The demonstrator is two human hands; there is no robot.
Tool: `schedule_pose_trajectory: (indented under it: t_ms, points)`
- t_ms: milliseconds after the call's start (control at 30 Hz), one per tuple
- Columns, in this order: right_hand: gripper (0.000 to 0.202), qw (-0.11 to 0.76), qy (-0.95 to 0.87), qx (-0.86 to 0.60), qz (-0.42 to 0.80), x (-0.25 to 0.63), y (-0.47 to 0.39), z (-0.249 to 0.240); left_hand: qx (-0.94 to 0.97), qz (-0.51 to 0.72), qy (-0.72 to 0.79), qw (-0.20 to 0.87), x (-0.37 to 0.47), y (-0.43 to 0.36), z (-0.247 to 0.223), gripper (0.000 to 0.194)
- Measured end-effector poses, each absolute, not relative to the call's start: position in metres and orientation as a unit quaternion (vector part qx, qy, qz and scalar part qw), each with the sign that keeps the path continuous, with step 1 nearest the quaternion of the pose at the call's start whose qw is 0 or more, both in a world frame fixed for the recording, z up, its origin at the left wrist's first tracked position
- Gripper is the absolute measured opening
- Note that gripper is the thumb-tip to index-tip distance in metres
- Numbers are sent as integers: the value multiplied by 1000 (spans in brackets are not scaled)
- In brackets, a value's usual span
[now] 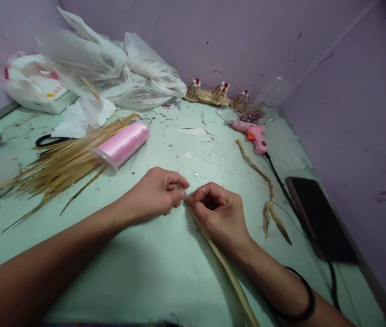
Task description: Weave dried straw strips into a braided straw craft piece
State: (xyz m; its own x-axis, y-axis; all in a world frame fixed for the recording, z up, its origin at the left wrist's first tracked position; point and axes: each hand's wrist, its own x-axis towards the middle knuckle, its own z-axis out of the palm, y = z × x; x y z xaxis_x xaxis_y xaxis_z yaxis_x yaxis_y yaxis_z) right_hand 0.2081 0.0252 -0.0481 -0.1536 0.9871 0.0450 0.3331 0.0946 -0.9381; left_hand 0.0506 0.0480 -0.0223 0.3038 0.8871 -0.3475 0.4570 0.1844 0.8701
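Observation:
My right hand pinches the upper end of a long flat strip of dried leaf, which runs down toward the table's front edge. A fine pale thread seems to stand up by its fingertips. Close on the left is my left hand, its fingers curled with thumb and forefinger near the strip's tip. Whatever those fingers hold, if anything, is too small to make out. A spool of pink thread lies on a bundle of dried leaf strips beyond my left arm.
Right of my hands lie a twisted dried-fibre cord, a pink glue gun with black cable, and a dark phone. Along the wall sit a white plastic bag, a tissue pack and a braided band with red-and-white beads.

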Motion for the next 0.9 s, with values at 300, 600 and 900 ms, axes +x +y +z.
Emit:
schedule_pose_trajectory:
  t_ms: [300, 600, 900]
  points:
    - [12, 384, -633, -528, 415, 208, 26, -47, 647, 184, 547, 499, 49, 48, -24, 20]
    - [7, 373, -639, -517, 430, 209, 27, -49, 675, 184, 556, 449, 54, 45, -26, 14]
    - [13, 328, -648, -510, 461, 214, 32, -45, 677, 178, 563, 440, 55, 45, -26, 13]
